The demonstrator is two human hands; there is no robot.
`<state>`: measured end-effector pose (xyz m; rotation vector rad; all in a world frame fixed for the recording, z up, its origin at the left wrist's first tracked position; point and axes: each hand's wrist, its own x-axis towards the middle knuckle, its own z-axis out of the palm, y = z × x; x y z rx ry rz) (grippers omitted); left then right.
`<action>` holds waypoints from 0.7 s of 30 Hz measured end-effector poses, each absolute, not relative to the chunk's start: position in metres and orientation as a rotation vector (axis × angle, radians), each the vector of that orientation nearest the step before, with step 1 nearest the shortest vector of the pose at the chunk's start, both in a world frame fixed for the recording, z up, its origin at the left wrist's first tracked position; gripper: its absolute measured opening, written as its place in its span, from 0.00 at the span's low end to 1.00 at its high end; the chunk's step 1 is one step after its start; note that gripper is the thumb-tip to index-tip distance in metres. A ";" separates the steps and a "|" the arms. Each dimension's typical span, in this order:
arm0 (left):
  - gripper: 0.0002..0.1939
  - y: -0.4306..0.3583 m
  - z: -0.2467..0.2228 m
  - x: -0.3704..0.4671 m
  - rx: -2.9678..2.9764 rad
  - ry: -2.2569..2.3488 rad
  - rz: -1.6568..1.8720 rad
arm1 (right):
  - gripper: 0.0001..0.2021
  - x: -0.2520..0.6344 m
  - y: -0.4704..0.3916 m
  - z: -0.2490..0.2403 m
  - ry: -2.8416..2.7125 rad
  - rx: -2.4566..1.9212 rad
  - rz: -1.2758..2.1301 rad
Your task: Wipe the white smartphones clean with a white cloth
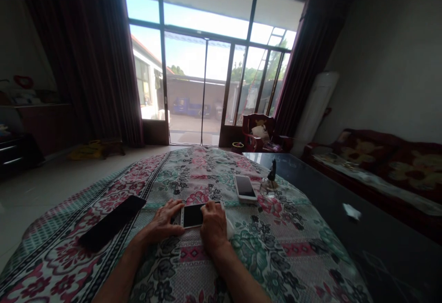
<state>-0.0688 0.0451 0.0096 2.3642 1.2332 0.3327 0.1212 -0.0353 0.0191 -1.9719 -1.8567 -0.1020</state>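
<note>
A white smartphone (192,215) with a dark screen lies crosswise on the flowered tablecloth (255,247). My left hand (165,220) holds its left end, with the thumb at the near edge and the fingers at the far edge. Over the right part of the screen, the fingers of my right hand (214,227) are curled and pressed down. A soft white piece that looks like a tissue (229,229) sticks out beside that palm; the rest of it is hidden under the hand. Further right lies another white phone (245,188), apart from both hands.
A long black slab-like object (112,222) lies on the cloth at left. A small dark figure on a clear base (271,181) stands at right. Beyond is a glossy black tabletop (331,211) with a crumpled white scrap (351,212). A wooden armchair (257,130) stands near the glass doors.
</note>
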 end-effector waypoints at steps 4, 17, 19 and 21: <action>0.37 0.053 -0.003 -0.072 2.394 1.228 0.386 | 0.12 0.096 -0.025 0.019 -1.967 -1.890 0.004; 0.40 0.051 0.007 -0.072 2.389 1.221 0.302 | 0.14 0.167 -0.026 0.022 -1.840 -1.994 0.003; 0.40 0.049 0.010 -0.072 2.392 1.225 0.284 | 0.15 0.178 -0.030 0.024 -1.806 -2.015 -0.010; 0.39 0.048 0.011 -0.071 2.398 1.232 0.290 | 0.15 0.184 -0.034 0.025 -1.815 -2.000 -0.033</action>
